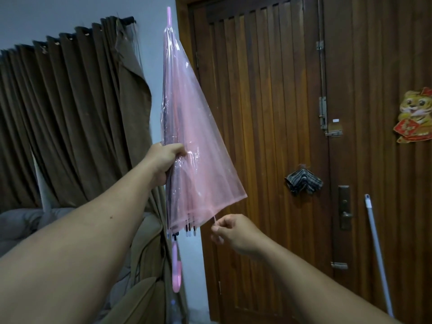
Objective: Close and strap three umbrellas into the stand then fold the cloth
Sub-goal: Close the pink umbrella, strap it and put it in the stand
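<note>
A pink see-through umbrella [191,127] is held upright in front of me, collapsed, with its canopy hanging loose and fanned out to the right. Its tip points up and its pink curved handle [175,270] hangs below. My left hand [163,160] grips the gathered canopy and shaft at mid-height. My right hand [231,230] pinches the thin strap [214,219] that hangs from the canopy's lower right edge. A striped cloth [302,181] hangs on the wooden door. The stand is not in view.
A dark wooden door [268,113] with bolts and a lever handle [346,213] fills the right. A pale pole [378,253] leans against it. Brown curtains [70,113] cover the left, with grey bedding [35,220] beneath them. A tiger decoration [415,115] is stuck at right.
</note>
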